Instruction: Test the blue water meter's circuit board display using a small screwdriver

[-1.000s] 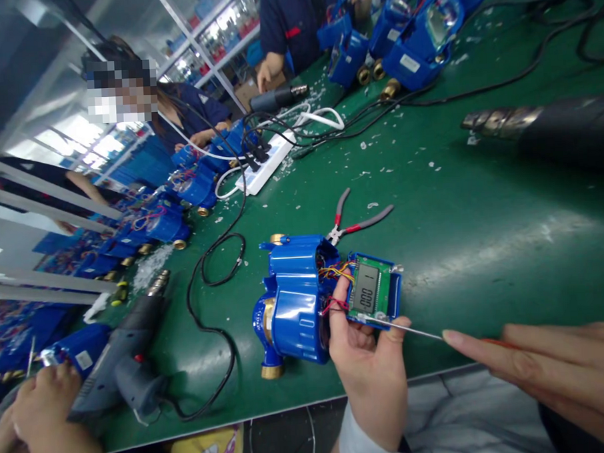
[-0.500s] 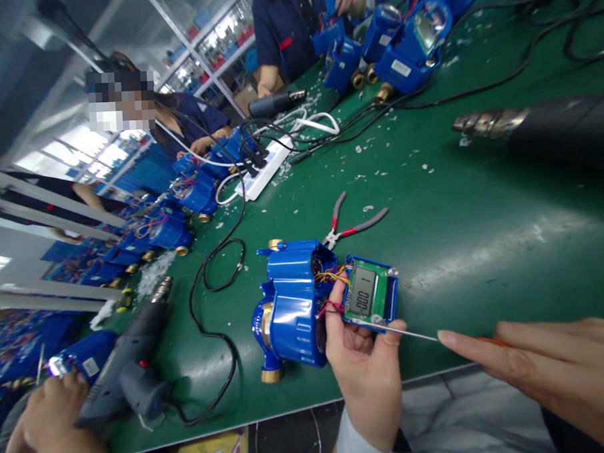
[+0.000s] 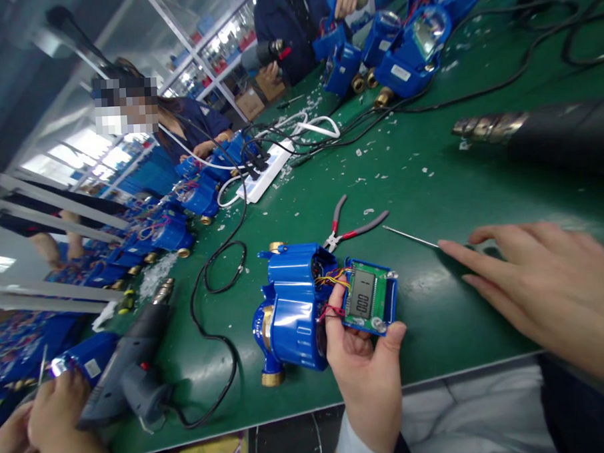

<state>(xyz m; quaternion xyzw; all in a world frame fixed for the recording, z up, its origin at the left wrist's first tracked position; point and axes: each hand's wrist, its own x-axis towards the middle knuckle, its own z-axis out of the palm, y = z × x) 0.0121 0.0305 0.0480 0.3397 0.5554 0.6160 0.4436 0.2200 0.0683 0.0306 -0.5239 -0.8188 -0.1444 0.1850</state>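
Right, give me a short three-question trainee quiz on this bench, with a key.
1. True or false: the left hand holds the green display board beside the blue meter body.
2. What lies on the green mat just beyond the board? A) the pliers B) a hammer C) a tape roll
3. Fill in: the right hand rests over the thin metal ____.

Key: 1 true; 2 A; 3 screwdriver shaft. The right hand's grip on it is hidden.

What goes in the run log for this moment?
left hand: holds green display board | right hand: over thin metal screwdriver | blue meter housing: on table
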